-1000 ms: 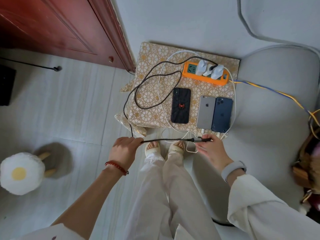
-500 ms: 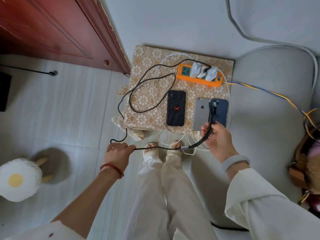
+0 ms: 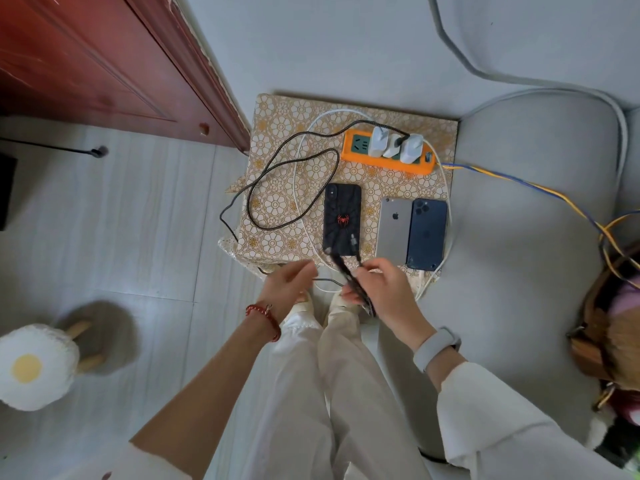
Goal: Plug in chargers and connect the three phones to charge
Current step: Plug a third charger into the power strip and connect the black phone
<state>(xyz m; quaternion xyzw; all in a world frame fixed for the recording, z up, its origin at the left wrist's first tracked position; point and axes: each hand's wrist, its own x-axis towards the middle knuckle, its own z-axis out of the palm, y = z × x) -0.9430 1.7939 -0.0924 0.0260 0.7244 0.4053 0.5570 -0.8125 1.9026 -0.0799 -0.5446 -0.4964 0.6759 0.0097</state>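
Three phones lie back-up on a small table under a flower-patterned cloth [image 3: 277, 112]: a black phone with a red spider [image 3: 341, 213], a silver phone [image 3: 394, 230] and a dark blue phone [image 3: 427, 233]. Behind them an orange power strip [image 3: 356, 157] carries three white chargers [image 3: 394, 145]. White cables [image 3: 429, 282] run to the near ends of the silver and blue phones. My right hand [image 3: 384, 292] grips a folded stretch of the black braided cable [image 3: 294, 188]; its plug [image 3: 353, 241] hovers over the black phone's near end. My left hand [image 3: 289, 285] pinches the same cable just left of it.
A red-brown door [image 3: 104, 64] stands at the left and a grey sofa [image 3: 536, 237] sits right of the table. On the tiled floor at the lower left stands an egg-shaped stool [image 3: 34, 367]. A brown bag [image 3: 602, 327] and blue-yellow wires [image 3: 519, 183] are at the right.
My right hand carried the cable's plug from over the silver and blue phones leftward to the black phone's near end. My left hand moved right, close to the right hand, shortening the stretch between them.
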